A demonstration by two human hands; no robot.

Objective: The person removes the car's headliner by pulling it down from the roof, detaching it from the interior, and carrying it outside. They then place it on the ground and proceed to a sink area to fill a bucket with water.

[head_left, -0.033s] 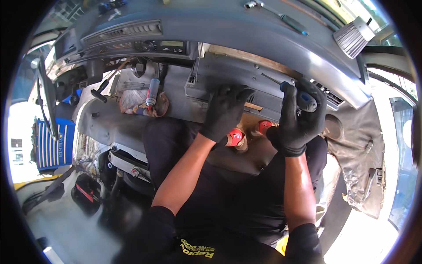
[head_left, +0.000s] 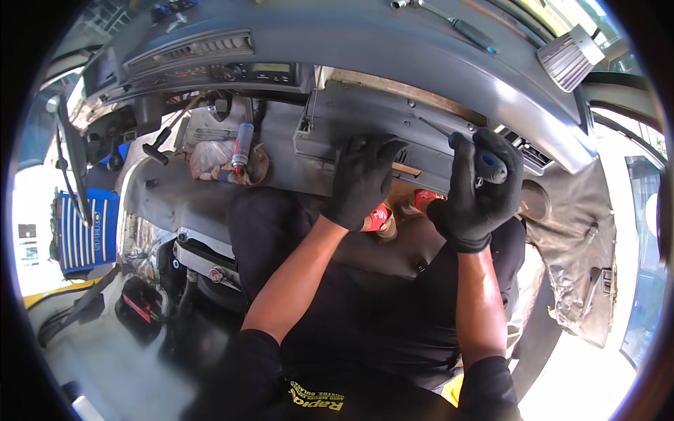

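My left hand [head_left: 361,181], in a black glove, is at the grey panel [head_left: 319,144] below the dashboard. Its fingers are curled at the panel and partly hide it; the fingertips are hard to make out. In my right hand [head_left: 481,193], also gloved in black, is a screwdriver [head_left: 491,168] with a dark grey and blue handle. The thin shaft points up and left toward a screw in the upper panel [head_left: 372,105], and its tip looks apart from that screw.
A ratchet wrench [head_left: 460,28] and a ribbed silver lamp-like part [head_left: 567,57] lie on the dashboard [head_left: 393,45]. Left of my hands are a spray can [head_left: 243,147] and a T-handled lever [head_left: 157,149]. The door [head_left: 579,231] stands at the right.
The view has shifted very slightly. Both hands and the screwdriver keep nearly the same places.
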